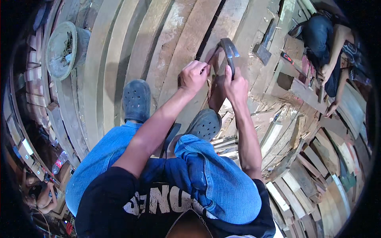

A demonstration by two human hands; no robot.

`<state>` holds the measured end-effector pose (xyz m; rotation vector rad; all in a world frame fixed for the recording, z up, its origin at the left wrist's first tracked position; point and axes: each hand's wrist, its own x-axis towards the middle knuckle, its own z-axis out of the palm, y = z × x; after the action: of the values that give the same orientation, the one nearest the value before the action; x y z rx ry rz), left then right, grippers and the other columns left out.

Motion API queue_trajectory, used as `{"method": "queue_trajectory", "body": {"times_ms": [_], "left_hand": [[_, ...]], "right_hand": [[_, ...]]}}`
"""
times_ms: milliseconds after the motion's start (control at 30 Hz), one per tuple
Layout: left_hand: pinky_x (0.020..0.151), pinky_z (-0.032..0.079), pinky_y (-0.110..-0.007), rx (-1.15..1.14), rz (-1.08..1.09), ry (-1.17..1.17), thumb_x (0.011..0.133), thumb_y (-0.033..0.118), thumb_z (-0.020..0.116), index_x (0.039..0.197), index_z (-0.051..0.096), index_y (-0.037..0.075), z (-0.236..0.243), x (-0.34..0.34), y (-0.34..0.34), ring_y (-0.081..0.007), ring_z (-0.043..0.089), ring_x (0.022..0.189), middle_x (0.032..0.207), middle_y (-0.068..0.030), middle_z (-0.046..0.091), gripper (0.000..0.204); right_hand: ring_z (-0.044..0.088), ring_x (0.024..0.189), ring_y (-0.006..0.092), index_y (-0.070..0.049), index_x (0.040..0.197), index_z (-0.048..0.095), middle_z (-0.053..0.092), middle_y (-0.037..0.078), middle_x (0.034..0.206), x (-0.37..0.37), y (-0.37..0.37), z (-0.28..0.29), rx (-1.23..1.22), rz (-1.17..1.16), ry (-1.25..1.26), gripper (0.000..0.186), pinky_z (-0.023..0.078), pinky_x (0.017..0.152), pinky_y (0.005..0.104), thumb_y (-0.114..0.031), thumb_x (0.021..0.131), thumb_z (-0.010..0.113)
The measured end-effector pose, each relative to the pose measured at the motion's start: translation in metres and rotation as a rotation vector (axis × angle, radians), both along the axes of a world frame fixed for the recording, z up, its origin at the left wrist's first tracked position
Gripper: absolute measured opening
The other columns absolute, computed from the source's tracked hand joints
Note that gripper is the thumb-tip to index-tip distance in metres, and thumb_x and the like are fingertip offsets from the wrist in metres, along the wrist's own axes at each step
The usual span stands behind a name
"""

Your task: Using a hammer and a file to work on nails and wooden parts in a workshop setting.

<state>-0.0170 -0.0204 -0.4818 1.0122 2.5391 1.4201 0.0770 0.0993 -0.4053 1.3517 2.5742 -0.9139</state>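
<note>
My right hand [237, 86] is wrapped round the handle of a claw hammer [229, 48], its thumb lying along the handle. The curved, split metal head points up and away from me. To its left, my left hand [194, 78] is closed with thumb and fingertips together; what it pinches, if anything, I cannot make out. Just below and between both hands stands a brown wooden piece [217, 92], partly hidden by my right hand and my right shoe [204, 123]. My left shoe [137, 100] rests on the planks.
Long wooden planks [131, 43] run side by side beneath me. A round bucket [60, 47] with scraps stands at left. A square-headed hammer [264, 49] and a red-and-black tool [286, 58] lie at right, near another person's hand [326, 73] working on a board. Offcuts [293, 186] pile lower right.
</note>
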Motion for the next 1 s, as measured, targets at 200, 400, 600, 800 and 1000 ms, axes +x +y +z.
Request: {"method": "queue_trajectory", "body": {"times_ms": [200, 400, 600, 800, 1000], "left_hand": [[0.059, 0.051, -0.034, 0.017, -0.001, -0.032, 0.072, 0.0, 0.072, 0.082, 0.067, 0.002, 0.0, 0.0, 0.001, -0.0257, 0.064, 0.066, 0.077, -0.0105, 0.066, 0.011], [0.058, 0.051, -0.034, 0.015, 0.009, -0.023, 0.073, 0.003, 0.074, 0.081, 0.068, 0.003, -0.001, 0.0, 0.0, -0.0245, 0.064, 0.064, 0.075, -0.0101, 0.065, 0.011], [0.057, 0.051, -0.033, -0.017, 0.012, -0.046, 0.075, 0.005, 0.074, 0.081, 0.069, 0.004, 0.001, 0.0, 0.0, -0.0235, 0.064, 0.064, 0.074, -0.0099, 0.065, 0.009], [0.057, 0.051, -0.033, -0.007, 0.016, -0.041, 0.075, 0.005, 0.074, 0.081, 0.069, 0.005, -0.002, -0.001, 0.0, -0.023, 0.064, 0.063, 0.075, -0.0093, 0.065, 0.007], [0.056, 0.05, -0.032, -0.014, 0.007, 0.001, 0.077, 0.006, 0.073, 0.081, 0.068, 0.004, 0.0, -0.001, 0.002, -0.022, 0.063, 0.06, 0.074, -0.0089, 0.064, 0.007]], "right_hand": [[0.061, 0.07, 0.0509, -0.002, 0.095, 0.056, 0.06, 0.031, 0.069, -0.004, 0.003, 0.002, 0.033, 0.002, -0.078, 0.043, 0.047, 0.064, 0.0577, -0.043, 0.097, 0.045], [0.061, 0.07, 0.05, -0.001, 0.095, 0.056, 0.06, 0.031, 0.069, -0.001, 0.0, 0.003, 0.032, 0.021, -0.051, 0.043, 0.047, 0.062, 0.0569, -0.043, 0.097, 0.046], [0.061, 0.068, 0.0495, -0.001, 0.095, 0.056, 0.06, 0.03, 0.067, -0.007, 0.005, 0.002, 0.021, -0.019, 0.061, 0.042, 0.047, 0.061, 0.0552, -0.042, 0.097, 0.047], [0.061, 0.069, 0.0493, -0.002, 0.093, 0.058, 0.061, 0.029, 0.069, -0.006, 0.008, 0.001, 0.004, -0.031, 0.083, 0.041, 0.047, 0.062, 0.0553, -0.041, 0.097, 0.047], [0.062, 0.06, 0.0408, -0.001, 0.091, 0.058, 0.06, 0.022, 0.062, 0.01, -0.001, 0.0, -0.043, -0.16, 0.173, 0.04, 0.046, 0.057, 0.0495, -0.039, 0.098, 0.048]]}}
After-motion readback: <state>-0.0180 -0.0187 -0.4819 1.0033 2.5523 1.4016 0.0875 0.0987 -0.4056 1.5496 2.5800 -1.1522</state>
